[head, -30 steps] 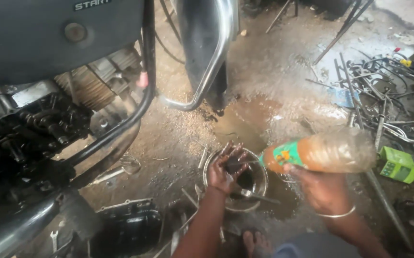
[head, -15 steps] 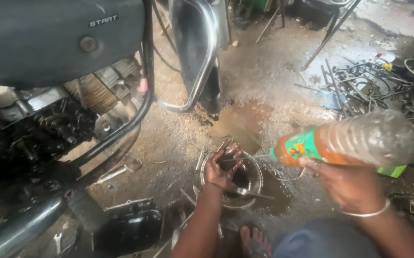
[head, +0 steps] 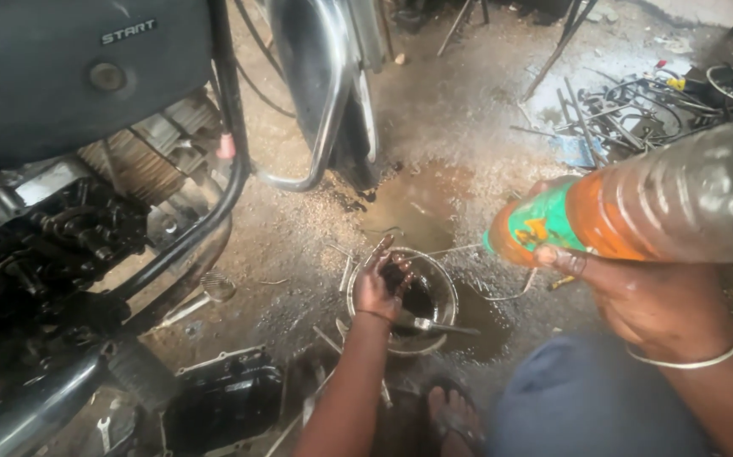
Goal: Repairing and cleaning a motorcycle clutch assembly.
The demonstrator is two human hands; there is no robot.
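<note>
My right hand (head: 650, 296) grips a large clear plastic bottle (head: 654, 207) with a green and orange label, held on its side with the mouth pointing left toward a round metal bowl (head: 443, 275) on the ground. My left hand (head: 383, 283) reaches into that bowl with oily fingers curled around a small dark part that I cannot make out. A metal tool (head: 438, 326) lies across the bowl's near rim. A bangle circles my right wrist.
A motorcycle with an exposed engine (head: 53, 245) and chrome guard bar (head: 333, 101) stands at the left. A dark engine cover (head: 214, 398) and a funnel-like part (head: 214, 288) lie on the oily dirt floor. A pile of metal rods (head: 637, 106) is far right. My sandalled foot (head: 451, 415) is below the bowl.
The bottle has come closer to the camera and higher, its mouth still aimed at the bowl. My left hand stays in the bowl.
</note>
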